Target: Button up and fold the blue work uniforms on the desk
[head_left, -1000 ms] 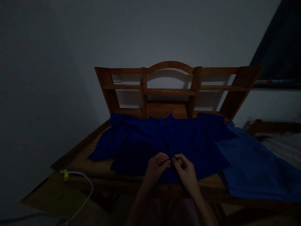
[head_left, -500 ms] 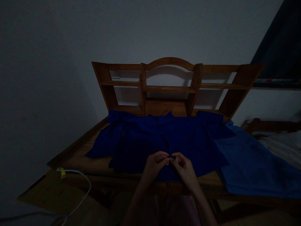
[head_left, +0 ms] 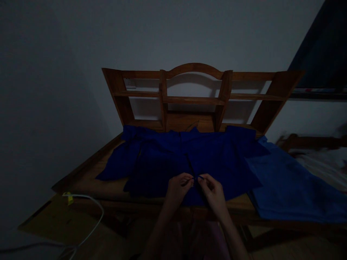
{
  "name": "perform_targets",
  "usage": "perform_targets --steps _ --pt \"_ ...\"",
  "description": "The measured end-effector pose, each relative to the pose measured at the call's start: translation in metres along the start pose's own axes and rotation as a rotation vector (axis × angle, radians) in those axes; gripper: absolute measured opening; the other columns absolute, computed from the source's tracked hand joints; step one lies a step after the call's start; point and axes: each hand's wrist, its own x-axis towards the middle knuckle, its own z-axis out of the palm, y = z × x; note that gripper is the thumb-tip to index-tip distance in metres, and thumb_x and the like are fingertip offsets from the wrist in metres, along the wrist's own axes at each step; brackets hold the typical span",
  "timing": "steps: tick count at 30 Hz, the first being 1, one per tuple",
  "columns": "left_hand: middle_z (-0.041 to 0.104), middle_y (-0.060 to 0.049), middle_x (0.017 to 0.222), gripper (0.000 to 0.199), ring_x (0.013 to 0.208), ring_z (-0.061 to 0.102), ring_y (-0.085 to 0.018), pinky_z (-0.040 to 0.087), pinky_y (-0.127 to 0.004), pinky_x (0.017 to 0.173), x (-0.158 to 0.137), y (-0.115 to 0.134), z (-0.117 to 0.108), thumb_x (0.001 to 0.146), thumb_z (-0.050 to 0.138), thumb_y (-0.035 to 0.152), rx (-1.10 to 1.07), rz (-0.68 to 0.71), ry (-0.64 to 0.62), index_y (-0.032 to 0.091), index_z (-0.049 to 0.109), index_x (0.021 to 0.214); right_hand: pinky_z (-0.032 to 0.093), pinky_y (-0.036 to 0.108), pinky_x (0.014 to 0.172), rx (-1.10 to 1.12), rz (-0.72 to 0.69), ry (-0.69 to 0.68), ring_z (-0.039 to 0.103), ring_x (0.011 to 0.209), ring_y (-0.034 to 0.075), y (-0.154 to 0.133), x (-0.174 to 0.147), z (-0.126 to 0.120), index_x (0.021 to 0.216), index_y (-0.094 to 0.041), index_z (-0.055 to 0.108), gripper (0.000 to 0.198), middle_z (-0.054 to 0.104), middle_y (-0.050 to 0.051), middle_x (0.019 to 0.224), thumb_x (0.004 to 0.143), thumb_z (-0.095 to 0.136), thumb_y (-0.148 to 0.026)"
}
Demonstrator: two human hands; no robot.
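Note:
A dark blue shirt point(head_left: 217, 155) lies spread across the wooden desk point(head_left: 89, 184), its sleeves out to both sides and its front opening running down the middle. Low on that opening, my left hand point(head_left: 179, 186) pinches one front edge of the shirt. My right hand point(head_left: 211, 187) pinches the facing edge, a small gap away. Any button between the fingertips is too dark and small to make out.
Behind the shirt stands a wooden shelf unit point(head_left: 195, 101) against the wall. A lighter blue folded cloth point(head_left: 292, 191) lies at the right. At the lower left, a white cable point(head_left: 99, 206) with a yellow tag point(head_left: 69, 198) hangs past a yellowish board point(head_left: 51, 220).
My fingertips, which were together at the shirt's front, are now slightly apart, each hand still pinching an edge. The view has shifted a little.

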Motion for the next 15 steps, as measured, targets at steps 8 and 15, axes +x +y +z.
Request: perform_targets --steps 8,15 --pt "0.068 -0.003 0.078 0.011 0.073 0.065 -0.015 0.051 -0.023 0.069 0.001 0.001 0.005 0.077 0.057 0.025 0.118 -0.007 0.082 0.018 0.064 0.082 0.019 0.020 0.043 0.447 0.198 0.012 0.023 0.048 0.007 0.000 0.005 -0.011 0.082 -0.018 0.056 0.022 0.024 -0.007 0.057 0.080 0.059 -0.040" --pt "0.067 0.000 0.079 0.010 0.076 0.064 -0.014 0.049 -0.022 0.071 -0.002 0.005 -0.001 0.080 0.053 0.023 0.097 0.078 -0.032 0.019 0.063 0.081 0.031 0.021 0.054 -0.039 -0.028 -0.054 0.042 0.058 0.010 -0.009 -0.002 0.000 0.080 -0.016 0.064 0.025 0.047 -0.002 0.061 0.083 0.055 -0.039"
